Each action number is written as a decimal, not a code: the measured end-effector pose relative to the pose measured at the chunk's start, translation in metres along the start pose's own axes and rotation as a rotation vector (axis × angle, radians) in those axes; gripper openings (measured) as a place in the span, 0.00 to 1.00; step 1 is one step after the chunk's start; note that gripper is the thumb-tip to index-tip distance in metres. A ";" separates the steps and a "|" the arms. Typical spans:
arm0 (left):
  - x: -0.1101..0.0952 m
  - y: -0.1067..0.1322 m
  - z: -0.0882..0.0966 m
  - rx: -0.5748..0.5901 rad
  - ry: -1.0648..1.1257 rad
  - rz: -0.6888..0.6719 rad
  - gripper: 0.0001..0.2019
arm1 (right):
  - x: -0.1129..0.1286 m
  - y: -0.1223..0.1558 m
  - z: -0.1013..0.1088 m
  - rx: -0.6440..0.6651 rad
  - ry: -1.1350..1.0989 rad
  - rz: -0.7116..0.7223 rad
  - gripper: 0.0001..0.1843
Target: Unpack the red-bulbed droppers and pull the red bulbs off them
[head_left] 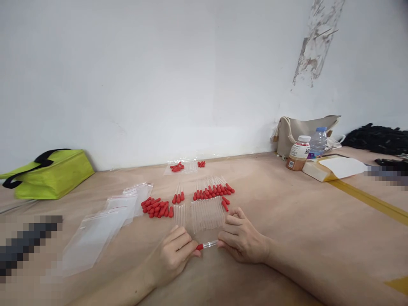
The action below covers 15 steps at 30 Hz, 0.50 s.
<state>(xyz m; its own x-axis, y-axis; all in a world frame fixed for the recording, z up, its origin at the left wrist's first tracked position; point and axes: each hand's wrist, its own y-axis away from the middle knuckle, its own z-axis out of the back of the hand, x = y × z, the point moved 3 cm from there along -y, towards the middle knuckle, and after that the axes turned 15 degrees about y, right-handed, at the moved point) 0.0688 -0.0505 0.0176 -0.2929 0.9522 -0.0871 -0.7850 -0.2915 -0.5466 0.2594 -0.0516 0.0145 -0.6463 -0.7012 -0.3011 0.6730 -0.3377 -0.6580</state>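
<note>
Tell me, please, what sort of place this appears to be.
Probably a makeshift work table against a white wall: rows of clear tubes and a pile of red bulbs lie on it, beside flat plastic bags.

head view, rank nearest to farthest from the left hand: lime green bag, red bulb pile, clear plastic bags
1. Red bulb pile: just beyond the left hand
2. Clear plastic bags: left of the pile
3. Lime green bag: far left, near the wall
</note>
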 end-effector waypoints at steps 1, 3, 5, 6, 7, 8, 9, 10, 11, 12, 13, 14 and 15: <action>0.000 0.003 0.002 -0.006 0.006 -0.004 0.04 | -0.002 0.002 0.001 -0.001 -0.001 -0.002 0.17; 0.006 0.012 0.011 -0.048 0.033 0.020 0.05 | -0.010 0.007 0.003 -0.006 0.006 -0.041 0.17; 0.019 0.023 0.025 -0.119 0.054 0.128 0.07 | -0.023 0.012 0.004 -0.021 0.021 -0.136 0.16; 0.028 0.028 0.034 -0.150 0.052 0.224 0.08 | -0.029 0.013 0.005 -0.026 0.029 -0.190 0.16; 0.039 0.032 0.044 -0.172 0.043 0.358 0.09 | -0.034 0.012 0.004 -0.028 0.031 -0.234 0.15; 0.050 0.035 0.054 -0.203 0.037 0.486 0.10 | -0.037 0.010 0.003 -0.031 0.029 -0.270 0.14; 0.060 0.036 0.065 -0.241 0.024 0.596 0.11 | -0.038 0.006 0.001 -0.031 0.023 -0.298 0.13; 0.069 0.036 0.076 -0.275 0.010 0.689 0.13 | -0.037 0.000 -0.001 -0.029 0.014 -0.323 0.13; 0.079 0.033 0.085 -0.304 -0.005 0.764 0.15 | -0.035 -0.007 -0.004 -0.026 0.002 -0.347 0.12; 0.088 0.030 0.093 -0.309 -0.006 0.827 0.16 | -0.032 -0.015 -0.008 -0.021 -0.011 -0.374 0.12; 0.098 0.026 0.099 -0.301 0.009 0.883 0.17 | -0.029 -0.024 -0.011 -0.019 -0.026 -0.393 0.11; 0.108 0.022 0.104 -0.287 0.046 0.928 0.18 | -0.025 -0.033 -0.016 -0.018 -0.042 -0.405 0.11; 0.118 0.019 0.106 -0.272 0.101 0.963 0.19 | -0.022 -0.042 -0.020 -0.027 -0.050 -0.415 0.10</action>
<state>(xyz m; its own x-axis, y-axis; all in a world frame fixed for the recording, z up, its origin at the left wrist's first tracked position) -0.0383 0.0465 0.0853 -0.6799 0.3293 -0.6551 -0.0834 -0.9224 -0.3771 0.2377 -0.0096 0.0348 -0.8417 -0.5393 0.0267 0.3496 -0.5819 -0.7342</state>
